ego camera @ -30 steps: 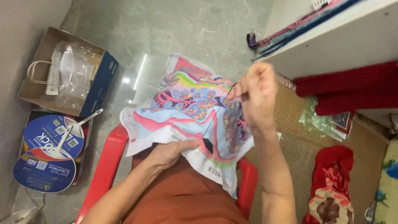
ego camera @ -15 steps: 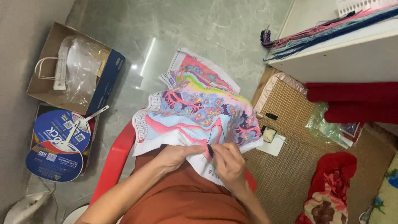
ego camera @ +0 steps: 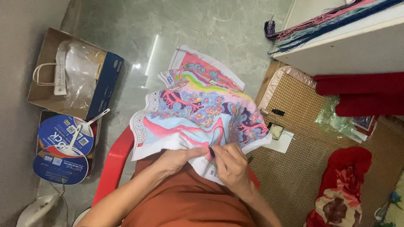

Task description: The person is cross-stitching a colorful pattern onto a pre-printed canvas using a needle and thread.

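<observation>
Both hands are kept at the near edge of the embroidery cloth (ego camera: 198,111), which is spread over the lap above a red chair (ego camera: 112,166). Its hem is gripped by the left hand (ego camera: 179,157); a dark thread (ego camera: 219,133) (looped) is pinched by the right hand (ego camera: 230,164).

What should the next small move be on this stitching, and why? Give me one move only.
Probably draw the right hand up and away to pull the dark thread tight. That hand pinches at the near edge of the colourful cloth, a slack loop of thread lies on the fabric above it, and the left hand holds the cloth's white edge steady beside it.
</observation>
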